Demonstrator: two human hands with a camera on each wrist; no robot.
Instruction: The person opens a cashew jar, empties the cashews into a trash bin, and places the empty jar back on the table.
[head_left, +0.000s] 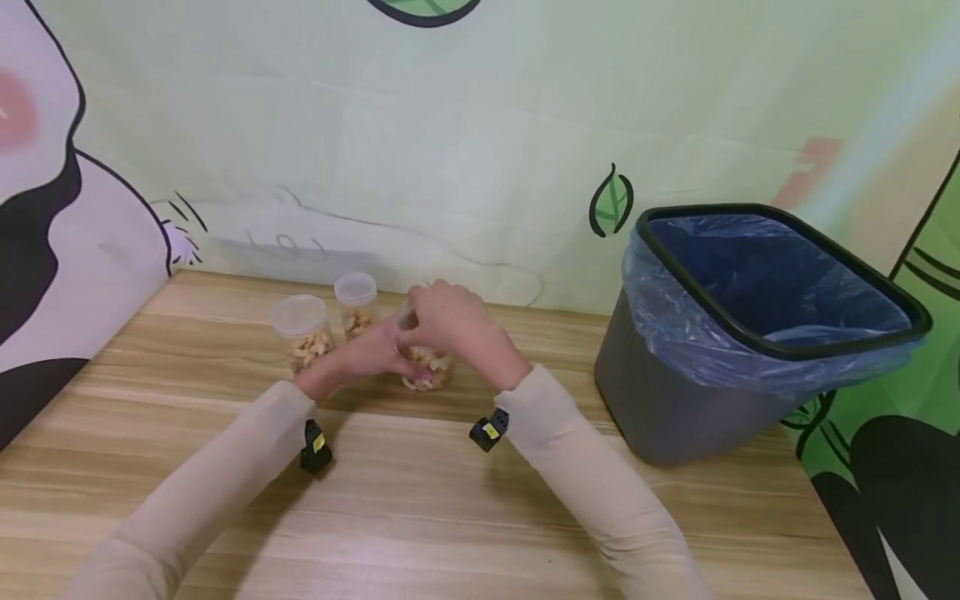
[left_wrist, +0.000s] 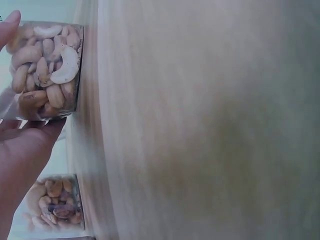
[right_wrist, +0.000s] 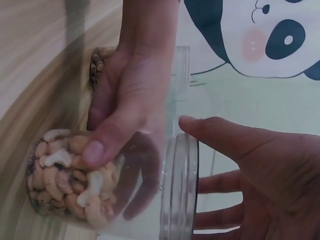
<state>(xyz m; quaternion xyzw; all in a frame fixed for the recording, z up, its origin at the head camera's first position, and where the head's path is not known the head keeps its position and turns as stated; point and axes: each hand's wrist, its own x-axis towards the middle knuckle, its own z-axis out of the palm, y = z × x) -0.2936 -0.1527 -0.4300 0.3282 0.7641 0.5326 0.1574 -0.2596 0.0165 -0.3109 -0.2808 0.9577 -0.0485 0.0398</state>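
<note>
A clear plastic jar of cashews stands upright on the wooden table, near its back edge. My left hand grips the jar's body from the left; in the right wrist view the thumb lies across its near side and the fingers show through the clear wall. Over the top, my right hand holds the clear lid, with thumb and fingers spread around its rim. The left wrist view shows the cashews filling the lower part of the jar.
Two more lidded jars of nuts, a wider one and a narrower one, stand left of my hands. At the right is a grey bin lined with a blue bag. A printed wall covering rises behind the table.
</note>
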